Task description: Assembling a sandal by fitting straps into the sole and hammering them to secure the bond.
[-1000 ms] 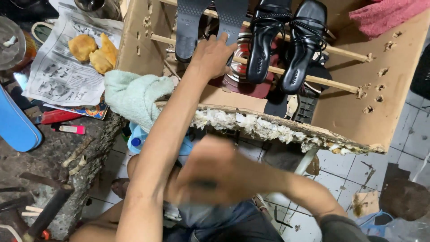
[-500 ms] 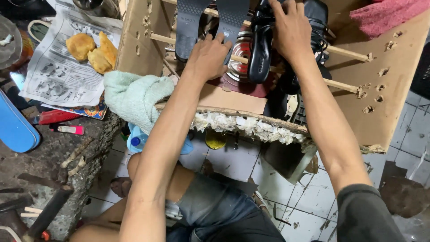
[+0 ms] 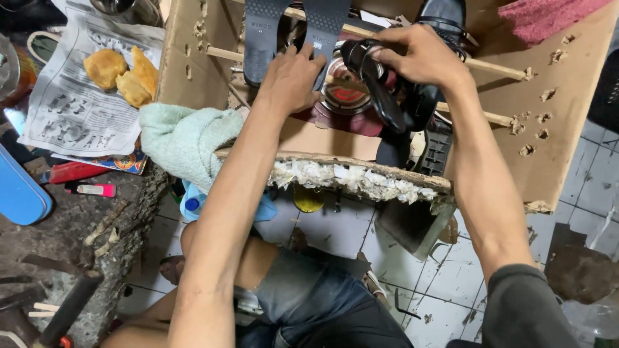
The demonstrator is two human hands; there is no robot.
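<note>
1. Right hand: fingers closed over black strappy sandal, held w/ straps facing cam, above wooden dowel rail in cardboard rack.
2. Left hand: fingers spread flat, holding nothing, resting by dark grey flat soles.
3. Handling, est.: light, sole stiff, straps floppy; grip at sole/heel, not straps.
4. Look: glossy black, thin straps.

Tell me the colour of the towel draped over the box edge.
Pale mint green towel, seen in the head view.

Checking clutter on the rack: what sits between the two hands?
Head view: between left hand and right hand lies a round red-and-silver tin, with the black sandal in the right hand crossing it.
</note>
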